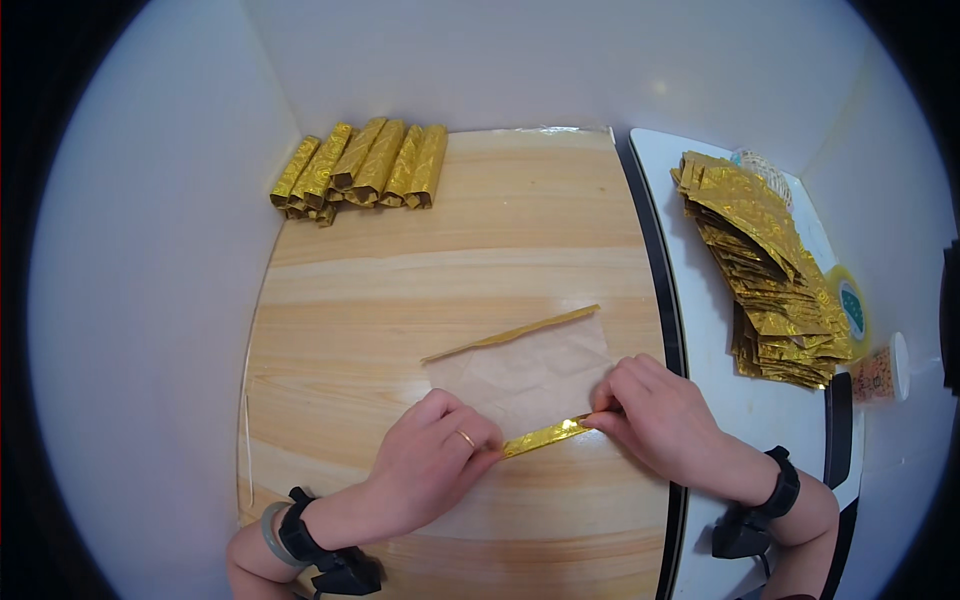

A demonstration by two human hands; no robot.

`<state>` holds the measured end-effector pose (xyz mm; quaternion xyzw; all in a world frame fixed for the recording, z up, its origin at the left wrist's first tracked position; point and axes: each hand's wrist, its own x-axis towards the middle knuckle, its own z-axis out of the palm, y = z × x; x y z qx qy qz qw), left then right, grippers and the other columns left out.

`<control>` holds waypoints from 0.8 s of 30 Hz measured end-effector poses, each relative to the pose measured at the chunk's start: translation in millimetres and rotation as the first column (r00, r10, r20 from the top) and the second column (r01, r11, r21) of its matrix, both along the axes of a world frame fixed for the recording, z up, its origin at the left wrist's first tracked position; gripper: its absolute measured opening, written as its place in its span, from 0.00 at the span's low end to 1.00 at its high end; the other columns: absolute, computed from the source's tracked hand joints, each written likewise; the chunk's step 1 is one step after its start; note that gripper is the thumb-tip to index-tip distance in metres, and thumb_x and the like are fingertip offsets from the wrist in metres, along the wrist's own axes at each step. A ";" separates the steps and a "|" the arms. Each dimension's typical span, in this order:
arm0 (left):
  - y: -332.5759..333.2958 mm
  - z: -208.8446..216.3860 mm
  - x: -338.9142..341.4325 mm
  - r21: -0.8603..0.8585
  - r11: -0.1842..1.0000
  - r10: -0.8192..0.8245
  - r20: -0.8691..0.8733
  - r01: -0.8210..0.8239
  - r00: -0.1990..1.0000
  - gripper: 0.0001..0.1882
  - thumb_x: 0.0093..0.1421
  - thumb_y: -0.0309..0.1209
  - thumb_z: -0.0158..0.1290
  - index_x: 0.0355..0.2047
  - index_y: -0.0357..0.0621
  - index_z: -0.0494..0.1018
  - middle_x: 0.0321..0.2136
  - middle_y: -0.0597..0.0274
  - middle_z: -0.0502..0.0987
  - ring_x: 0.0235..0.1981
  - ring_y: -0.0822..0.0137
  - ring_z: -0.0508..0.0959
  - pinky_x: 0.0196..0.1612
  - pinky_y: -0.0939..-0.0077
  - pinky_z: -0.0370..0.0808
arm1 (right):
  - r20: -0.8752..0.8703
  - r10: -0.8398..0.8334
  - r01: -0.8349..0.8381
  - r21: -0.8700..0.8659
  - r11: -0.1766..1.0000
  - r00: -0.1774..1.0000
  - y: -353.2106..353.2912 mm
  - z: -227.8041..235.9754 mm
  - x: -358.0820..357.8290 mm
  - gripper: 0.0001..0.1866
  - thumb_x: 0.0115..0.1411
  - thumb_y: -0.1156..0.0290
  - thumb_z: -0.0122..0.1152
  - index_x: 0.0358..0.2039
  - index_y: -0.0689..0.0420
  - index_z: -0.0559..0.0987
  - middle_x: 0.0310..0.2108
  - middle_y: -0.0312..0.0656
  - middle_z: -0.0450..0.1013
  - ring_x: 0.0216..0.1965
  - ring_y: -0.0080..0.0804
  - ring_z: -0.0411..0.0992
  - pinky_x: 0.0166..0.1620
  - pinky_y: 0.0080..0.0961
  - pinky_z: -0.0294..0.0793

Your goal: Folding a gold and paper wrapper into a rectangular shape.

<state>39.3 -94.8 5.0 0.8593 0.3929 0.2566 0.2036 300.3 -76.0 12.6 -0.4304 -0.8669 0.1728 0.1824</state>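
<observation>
A sheet of gold foil paper lies on the wooden table with its plain brownish back facing up. Its far edge is turned over into a narrow strip. Along the near edge runs a shiny gold fold, slanting up to the right. My left hand, with a ring on one finger, pinches the left end of that fold. At the fold's right end, my right hand is closed on the paper with thumb and fingers. The fingertips partly hide both ends.
Several gold paper rolls are piled at the far left of the wooden table. On a white surface at right lie a thick stack of gold sheets, a tape roll and a lidded tub. Pale walls enclose the table.
</observation>
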 end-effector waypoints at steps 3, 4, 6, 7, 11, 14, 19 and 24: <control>2.4 -1.4 -3.3 -0.032 0.999 -0.025 -0.024 0.025 0.999 0.09 0.50 0.30 0.62 0.29 0.48 0.73 0.25 0.69 0.72 0.33 0.60 0.70 0.34 0.67 0.69 | 0.001 -0.003 0.003 -0.003 1.000 1.000 -0.4 -0.4 0.8 0.12 0.54 0.67 0.66 0.30 0.55 0.70 0.29 0.39 0.68 0.33 0.39 0.68 0.33 0.32 0.70; 2.6 -0.8 -3.1 -0.034 0.999 -0.026 -0.024 0.025 0.999 0.09 0.50 0.30 0.62 0.29 0.48 0.73 0.25 0.69 0.72 0.33 0.60 0.70 0.34 0.67 0.69 | 0.007 -0.008 0.008 -0.010 1.000 1.000 -0.3 -0.2 0.9 0.13 0.54 0.66 0.66 0.30 0.55 0.70 0.29 0.39 0.68 0.33 0.39 0.68 0.33 0.32 0.70; 2.0 1.9 -1.9 -0.001 0.999 -0.045 -0.123 0.046 0.991 0.07 0.53 0.32 0.60 0.33 0.51 0.77 0.23 0.68 0.67 0.31 0.60 0.68 0.34 0.68 0.66 | 0.014 -0.014 0.014 -0.017 1.000 1.000 -0.7 0.2 1.2 0.13 0.54 0.66 0.66 0.30 0.55 0.70 0.29 0.39 0.68 0.33 0.39 0.68 0.34 0.32 0.70; 1.2 2.0 -1.5 -0.001 0.999 -0.044 -0.124 0.044 0.991 0.07 0.53 0.32 0.60 0.33 0.51 0.77 0.23 0.68 0.67 0.31 0.60 0.68 0.34 0.68 0.66 | 0.015 -0.025 0.025 -0.018 1.000 1.000 -0.9 0.4 1.1 0.13 0.53 0.66 0.66 0.30 0.55 0.70 0.29 0.39 0.68 0.33 0.39 0.68 0.34 0.33 0.70; -0.8 -1.0 4.7 0.051 0.999 0.016 -0.245 -0.003 0.969 0.05 0.53 0.35 0.61 0.31 0.56 0.78 0.20 0.68 0.62 0.27 0.62 0.65 0.30 0.70 0.65 | 0.034 -0.077 0.077 0.010 0.997 0.996 -0.2 1.1 4.0 0.13 0.53 0.65 0.67 0.30 0.55 0.71 0.28 0.39 0.68 0.33 0.39 0.69 0.34 0.33 0.69; -1.0 -3.8 10.6 0.284 0.959 0.057 -0.212 0.006 0.976 0.12 0.50 0.41 0.65 0.19 0.52 0.75 0.17 0.67 0.62 0.24 0.62 0.65 0.27 0.70 0.64 | 0.074 -0.069 0.067 0.025 0.997 0.995 1.1 3.7 5.4 0.13 0.52 0.65 0.67 0.31 0.54 0.71 0.27 0.40 0.69 0.32 0.40 0.69 0.33 0.33 0.68; -1.6 -6.4 6.7 0.389 0.921 0.088 -0.245 0.015 0.965 0.16 0.50 0.44 0.64 0.17 0.49 0.73 0.18 0.67 0.63 0.25 0.62 0.67 0.29 0.70 0.65 | 0.086 -0.079 0.061 0.201 0.978 0.993 -5.3 7.7 5.3 0.11 0.51 0.69 0.65 0.33 0.54 0.73 0.27 0.38 0.69 0.31 0.39 0.69 0.31 0.33 0.67; -1.0 -13.6 -1.3 0.243 0.955 -0.091 -0.309 0.171 0.947 0.25 0.52 0.32 0.53 0.52 0.67 0.76 0.25 0.70 0.64 0.34 0.65 0.66 0.36 0.73 0.62 | 0.245 0.273 -0.335 0.264 0.905 0.930 -46.3 17.5 -19.9 0.33 0.59 0.51 0.57 0.52 0.69 0.72 0.51 0.51 0.73 0.51 0.45 0.73 0.56 0.37 0.69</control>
